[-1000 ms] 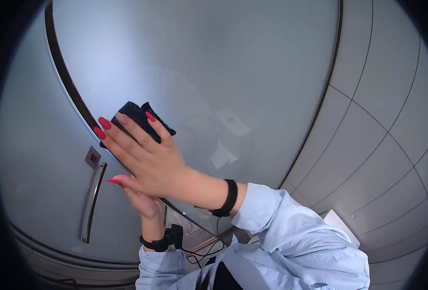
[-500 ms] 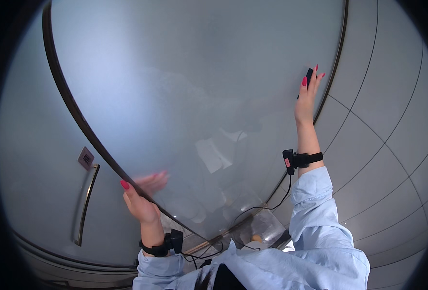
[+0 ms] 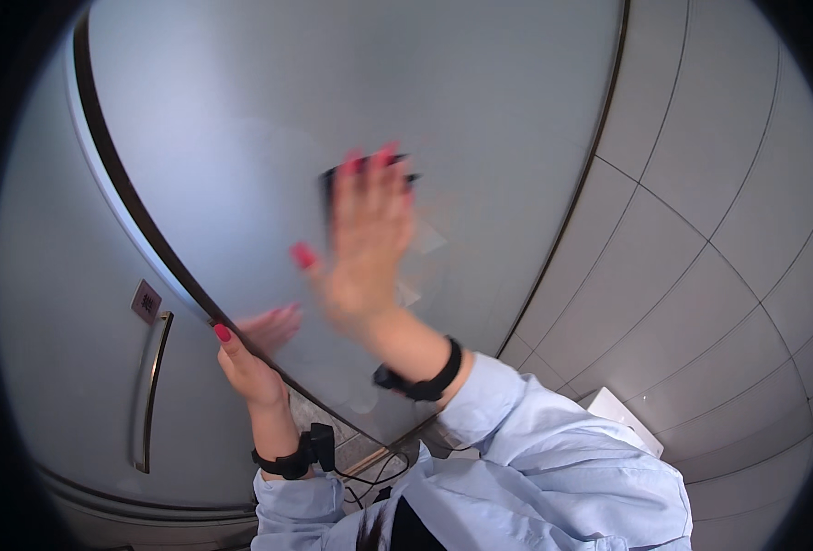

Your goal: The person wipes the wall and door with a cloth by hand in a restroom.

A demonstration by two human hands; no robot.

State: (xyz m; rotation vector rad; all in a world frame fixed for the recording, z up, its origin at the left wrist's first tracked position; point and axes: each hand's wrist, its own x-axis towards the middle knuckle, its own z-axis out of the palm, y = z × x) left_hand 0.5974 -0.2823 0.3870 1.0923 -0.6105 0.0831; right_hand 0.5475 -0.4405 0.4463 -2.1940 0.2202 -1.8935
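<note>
A frosted glass door [image 3: 351, 92] with a dark edge fills most of the view. My right hand [image 3: 365, 243], blurred by motion, presses a small dark cloth [image 3: 335, 176] flat against the glass, fingers spread over it. Only the cloth's top edge shows above my fingertips. My left hand [image 3: 241, 358] grips the dark edge of the glass door lower down, fingers curled behind the pane. Both wrists wear black bands.
A second frosted panel at the left carries a long metal handle [image 3: 147, 390] with a small square plate [image 3: 145, 300] above it. Grey tiled wall [image 3: 700, 275] lies to the right. A white box [image 3: 622, 415] sits low on the right.
My right hand has swept with the cloth from the glass's right edge back toward the middle. My left hand has stayed on the door's edge.
</note>
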